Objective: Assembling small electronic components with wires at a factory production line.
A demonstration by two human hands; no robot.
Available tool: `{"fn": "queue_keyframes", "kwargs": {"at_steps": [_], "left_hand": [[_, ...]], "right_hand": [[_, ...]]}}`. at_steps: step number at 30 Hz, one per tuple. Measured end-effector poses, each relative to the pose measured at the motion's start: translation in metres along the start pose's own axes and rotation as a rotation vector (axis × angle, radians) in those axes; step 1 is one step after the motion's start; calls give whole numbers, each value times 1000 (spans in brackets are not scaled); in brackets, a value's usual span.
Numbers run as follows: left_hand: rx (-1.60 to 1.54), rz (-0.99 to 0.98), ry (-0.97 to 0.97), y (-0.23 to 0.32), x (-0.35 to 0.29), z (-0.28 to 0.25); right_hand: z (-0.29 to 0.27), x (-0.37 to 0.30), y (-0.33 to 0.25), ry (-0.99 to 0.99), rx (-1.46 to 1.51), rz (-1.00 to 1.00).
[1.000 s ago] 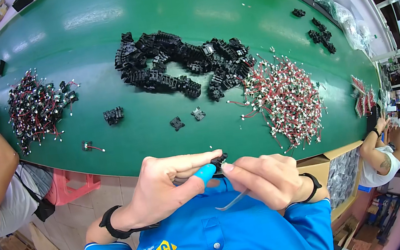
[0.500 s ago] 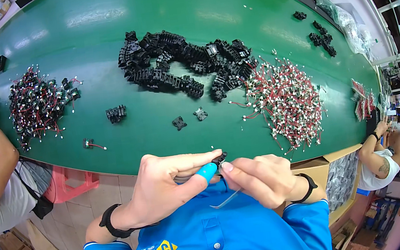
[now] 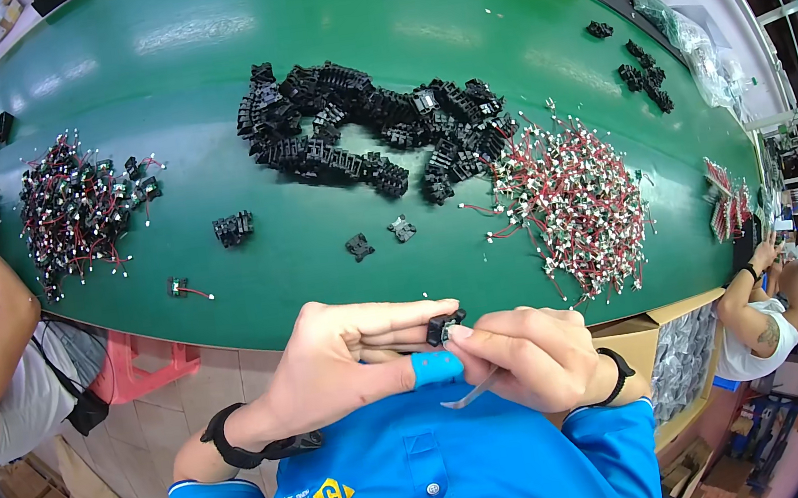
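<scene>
At the frame's lower centre, the left hand (image 3: pixel 357 353) pinches a black plastic part (image 3: pixel 443 328) between its fingers; bent fingers of the right hand (image 3: pixel 533 360) touch its right side, their exact grip hidden, above a thin metal tool (image 3: pixel 472 398). Red wires (image 3: pixel 575 206) lie heaped right of centre.

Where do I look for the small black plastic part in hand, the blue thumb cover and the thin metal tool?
Small black plastic part (image 3: pixel 441 328): head view, on its dark body.
Blue thumb cover (image 3: pixel 436 368): head view, mid-band.
Thin metal tool (image 3: pixel 475 395): head view, on its exposed shaft.
</scene>
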State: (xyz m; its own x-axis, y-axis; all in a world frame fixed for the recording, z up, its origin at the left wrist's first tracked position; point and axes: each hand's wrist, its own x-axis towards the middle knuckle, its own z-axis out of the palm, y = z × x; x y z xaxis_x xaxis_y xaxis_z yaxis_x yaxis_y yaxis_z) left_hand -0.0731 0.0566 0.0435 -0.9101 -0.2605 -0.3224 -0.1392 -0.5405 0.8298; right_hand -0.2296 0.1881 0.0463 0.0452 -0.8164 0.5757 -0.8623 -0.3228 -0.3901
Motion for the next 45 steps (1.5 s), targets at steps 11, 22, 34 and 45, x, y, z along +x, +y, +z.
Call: {"fn": "queue_keyframes", "kwargs": {"at_steps": [11, 22, 34, 45], "left_hand": [[-247, -22, -32, -23, 8, 0], [-238, 93, -32, -20, 11, -7], [288, 323, -168, -15, 5, -4], [233, -318, -367, -3, 1, -6]], "right_hand": [[-8, 5, -10, -115, 326, 357], [-55, 4, -2, -14, 421, 522], [-45, -3, 15, -246, 289, 272], [-43, 4, 10, -467, -15, 22]]}}
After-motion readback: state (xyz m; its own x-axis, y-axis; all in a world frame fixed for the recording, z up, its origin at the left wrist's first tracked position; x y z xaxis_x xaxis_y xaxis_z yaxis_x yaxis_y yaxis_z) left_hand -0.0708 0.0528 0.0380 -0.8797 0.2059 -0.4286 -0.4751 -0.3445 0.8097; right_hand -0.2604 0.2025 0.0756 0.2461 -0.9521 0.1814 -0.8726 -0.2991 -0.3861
